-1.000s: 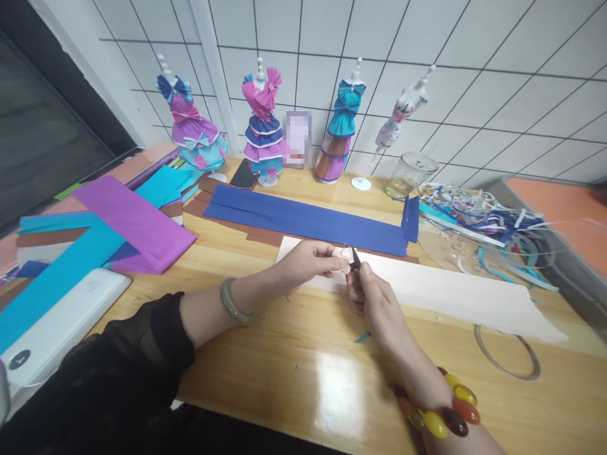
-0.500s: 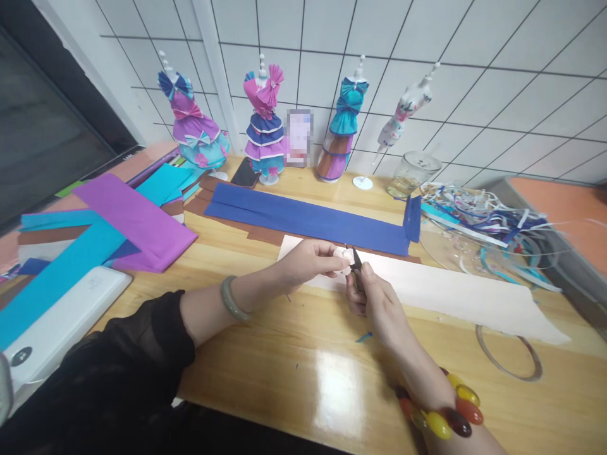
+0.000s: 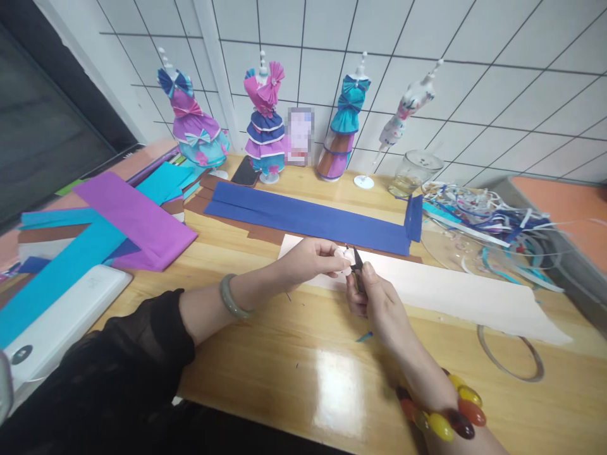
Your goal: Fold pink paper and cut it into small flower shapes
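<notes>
My left hand [image 3: 308, 260] pinches a small pale pink piece [image 3: 347, 255] with a rounded, petal-like edge; whether it is paper or cloth I cannot tell. In my right hand [image 3: 379, 297] is a pair of small dark scissors [image 3: 358, 259], its blades pointing up against the right side of that piece. My palm and fingers hide most of the handles. Both hands are over the near edge of a long pale pink strip [image 3: 455, 294] on the table. Beyond it lies a folded dark blue strip [image 3: 303, 215] over brown material [image 3: 265, 237].
Dressed miniature mannequins [image 3: 265, 126] and a bare one [image 3: 398, 117] stand along the tiled wall, beside a glass jar [image 3: 417, 169]. Purple and turquoise strips [image 3: 137, 221] and a white power bank [image 3: 66, 316] lie left. Ribbon scraps [image 3: 493, 215] and a ring of tape [image 3: 512, 354] lie right.
Almost nothing differs. The scissor blades have shifted very slightly beside the pink piece, and the whole view has drifted a little.
</notes>
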A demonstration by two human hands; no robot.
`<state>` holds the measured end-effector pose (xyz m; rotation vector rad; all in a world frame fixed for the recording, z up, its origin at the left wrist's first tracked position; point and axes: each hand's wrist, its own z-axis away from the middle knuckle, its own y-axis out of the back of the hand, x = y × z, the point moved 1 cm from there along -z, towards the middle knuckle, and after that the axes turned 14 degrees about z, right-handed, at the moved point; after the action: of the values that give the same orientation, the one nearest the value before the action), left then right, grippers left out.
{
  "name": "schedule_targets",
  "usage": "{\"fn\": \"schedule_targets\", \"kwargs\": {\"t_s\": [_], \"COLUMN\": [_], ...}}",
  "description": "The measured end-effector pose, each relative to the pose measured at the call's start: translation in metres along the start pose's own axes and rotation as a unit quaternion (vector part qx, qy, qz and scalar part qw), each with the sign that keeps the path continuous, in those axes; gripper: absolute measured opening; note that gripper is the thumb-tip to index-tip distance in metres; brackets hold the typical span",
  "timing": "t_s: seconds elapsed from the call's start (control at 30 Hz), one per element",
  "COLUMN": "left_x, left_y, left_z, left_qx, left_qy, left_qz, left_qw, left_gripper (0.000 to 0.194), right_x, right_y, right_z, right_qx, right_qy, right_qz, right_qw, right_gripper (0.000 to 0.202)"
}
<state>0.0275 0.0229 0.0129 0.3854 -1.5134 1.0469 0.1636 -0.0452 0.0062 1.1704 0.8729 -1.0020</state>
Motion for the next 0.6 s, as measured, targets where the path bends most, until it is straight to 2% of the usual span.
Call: {"fn": "schedule_targets", "kwargs": {"t_s": [0.2, 0.6], "left_x": [-0.0002, 0.0024], "left_y": [0.0014, 0.0023], "left_z": [0.0001, -0.0009], "left_qx": [0.003, -0.025], "left_qy": [-0.003, -0.021], "left_qz": [-0.012, -0.04], "left_qw": [1.0, 0.999], "left_gripper": [0.016, 0.015], "right_x": [-0.0007, -0.0016], "right_y": [0.0001, 0.0007], "right_z": [-0.0006, -0.0001], "right_qx": [0.006, 0.012], "right_qy": [0.005, 0.012], "right_qz": [0.013, 0.033], "right_qw": [1.0, 0.999], "right_gripper": [0.046, 0.048]}}
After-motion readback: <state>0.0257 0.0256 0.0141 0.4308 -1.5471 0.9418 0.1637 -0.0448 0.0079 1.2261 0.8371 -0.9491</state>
